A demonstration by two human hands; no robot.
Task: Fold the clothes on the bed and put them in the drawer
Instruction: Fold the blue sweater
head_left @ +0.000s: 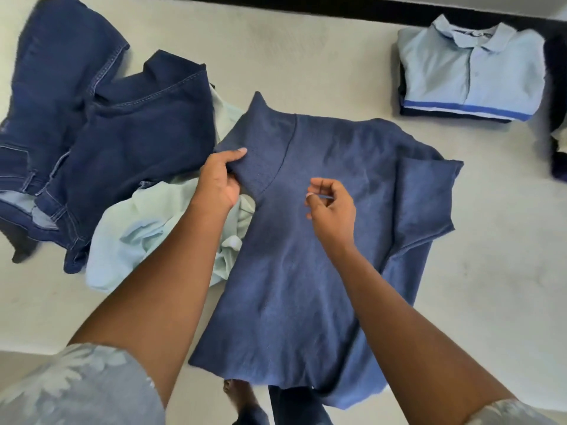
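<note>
A blue shirt (306, 271) is spread flat on the bed (306, 56), collar end away from the person, with its hem hanging past the near edge. The ribbed collar at the shirt's upper left is pinched between thumb and fingers by the left grip (219, 182). The right grip (333, 210) is held just above the chest of the shirt, released, its fingers loosely curled with no cloth seen between them. A flap of the shirt is doubled over at its right side.

The shirt's left edge is crowded by a crumpled pale green garment (138, 231), which lies against it and is crossed by the left forearm. That garment is partly covered by dark jeans (122, 142), piled unfolded at the left. A folded stack topped by a light blue polo (469, 75) is set well apart at the upper right, with a dark garment (557, 118) just beside it at the frame edge.
</note>
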